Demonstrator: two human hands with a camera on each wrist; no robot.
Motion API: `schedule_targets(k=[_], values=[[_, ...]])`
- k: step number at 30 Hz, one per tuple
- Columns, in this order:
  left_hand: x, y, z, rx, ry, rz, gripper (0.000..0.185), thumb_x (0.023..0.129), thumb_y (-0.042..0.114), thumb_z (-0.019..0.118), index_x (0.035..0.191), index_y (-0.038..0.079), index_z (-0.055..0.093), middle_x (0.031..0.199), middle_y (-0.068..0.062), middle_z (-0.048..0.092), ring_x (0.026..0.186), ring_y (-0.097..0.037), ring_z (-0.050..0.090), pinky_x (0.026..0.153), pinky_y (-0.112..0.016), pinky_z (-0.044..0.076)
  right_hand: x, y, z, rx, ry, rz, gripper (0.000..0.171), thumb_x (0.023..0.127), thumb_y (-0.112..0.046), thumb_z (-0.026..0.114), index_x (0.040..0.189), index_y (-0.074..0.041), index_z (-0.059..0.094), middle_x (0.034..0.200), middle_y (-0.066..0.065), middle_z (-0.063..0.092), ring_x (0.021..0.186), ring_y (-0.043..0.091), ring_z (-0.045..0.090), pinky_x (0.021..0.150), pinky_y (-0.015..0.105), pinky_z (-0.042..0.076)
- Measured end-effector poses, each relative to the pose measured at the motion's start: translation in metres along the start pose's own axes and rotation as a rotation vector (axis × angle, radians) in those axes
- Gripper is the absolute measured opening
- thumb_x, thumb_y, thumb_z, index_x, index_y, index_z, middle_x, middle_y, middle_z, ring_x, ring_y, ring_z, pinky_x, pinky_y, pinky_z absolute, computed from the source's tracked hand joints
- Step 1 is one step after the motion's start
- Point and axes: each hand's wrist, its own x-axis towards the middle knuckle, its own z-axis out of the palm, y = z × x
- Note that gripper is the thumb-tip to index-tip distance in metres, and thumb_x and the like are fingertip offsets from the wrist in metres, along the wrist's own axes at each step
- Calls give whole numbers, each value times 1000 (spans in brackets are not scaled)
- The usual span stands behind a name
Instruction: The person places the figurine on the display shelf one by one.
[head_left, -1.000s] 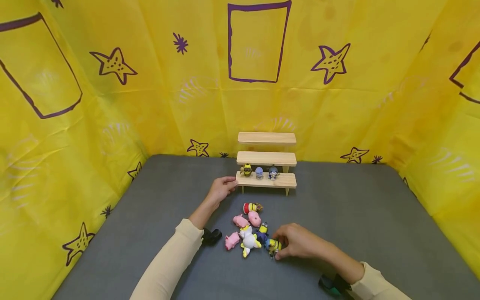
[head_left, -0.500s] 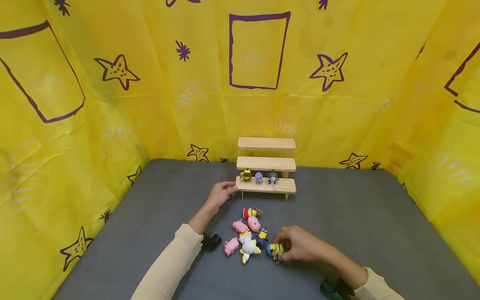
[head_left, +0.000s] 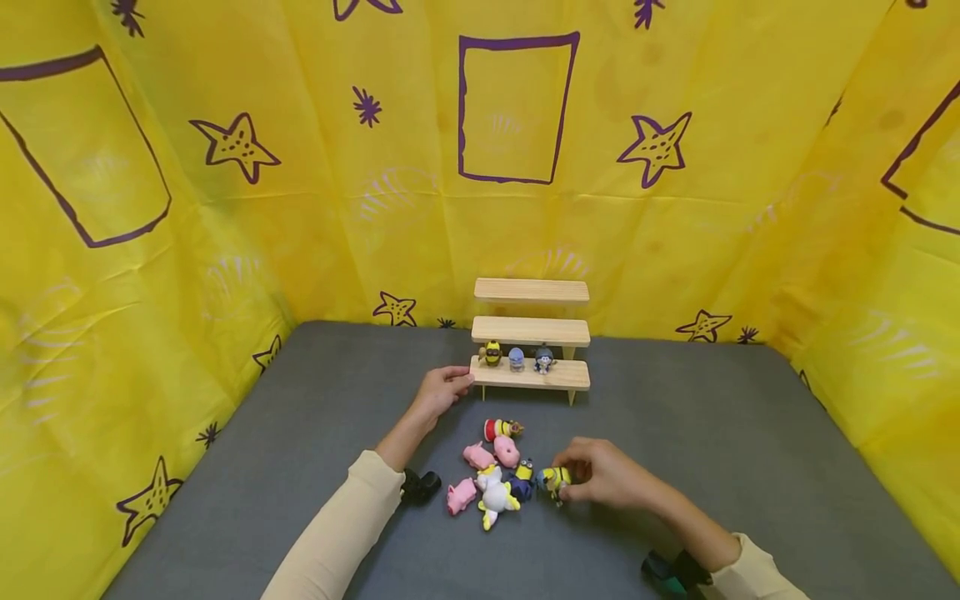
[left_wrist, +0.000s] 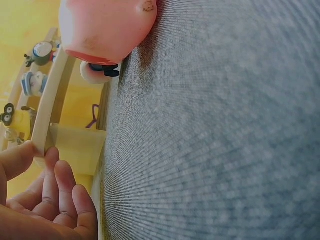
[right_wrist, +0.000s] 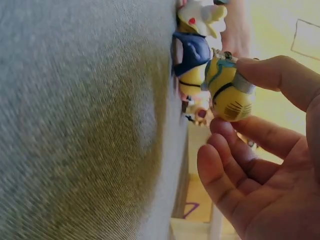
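Note:
My right hand [head_left: 611, 475] pinches a yellow and blue minion figure [right_wrist: 230, 92] between thumb and fingers, raised a little off the grey cloth in the right wrist view. My left hand [head_left: 438, 392] pinches the left end of the lowest step of a three-step wooden display stand [head_left: 528, 375], its thumb on top. On that step stand a yellow minion figure [head_left: 491, 353], a pale blue figure [head_left: 517, 359] and a dark-capped figure [head_left: 544, 360]. Left of my right hand lie a minion in dark blue [head_left: 521, 482] and a white winged figure [head_left: 497, 493].
Several pink pig figures [head_left: 461, 496] and a red and yellow minion [head_left: 501, 429] lie between my arms, in front of the stand. A yellow patterned cloth [head_left: 517, 225] walls in the back and sides of the grey table [head_left: 675, 417].
My right hand has lifted the minion figure slightly and moved it a little away from the pile. My left hand keeps its hold on the stand. The head view has tilted up slightly.

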Motion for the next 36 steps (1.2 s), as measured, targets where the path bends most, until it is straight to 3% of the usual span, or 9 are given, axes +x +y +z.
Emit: schedule_targets(k=[20,28,36], values=[[1,-1,0,0,1,0,33,95,20,63,123,2,65,103,-13,70,88,-18,64,81,-32,51,3,9,-18,16,98,88,26,80,-15,77,103,-3,71,85,-1,64,75,0,54,67,22,50],[2,-1,-1,4,-6,8,34,95,21,63,124,2,65,104,-14,70,88,-18,64,82,-33,51,9,11,-22,91,164,228,29,78,-17,80,100,-3,68,81,1,63,72,4,54,65,22,48],[1,0,-1,16,-12,5,34,95,20,63,123,1,65,105,-13,70,89,-18,64,81,-34,52,12,14,-25,92,188,224,24,80,-16,78,99,-5,68,86,2,67,79,7,58,71,25,50]])
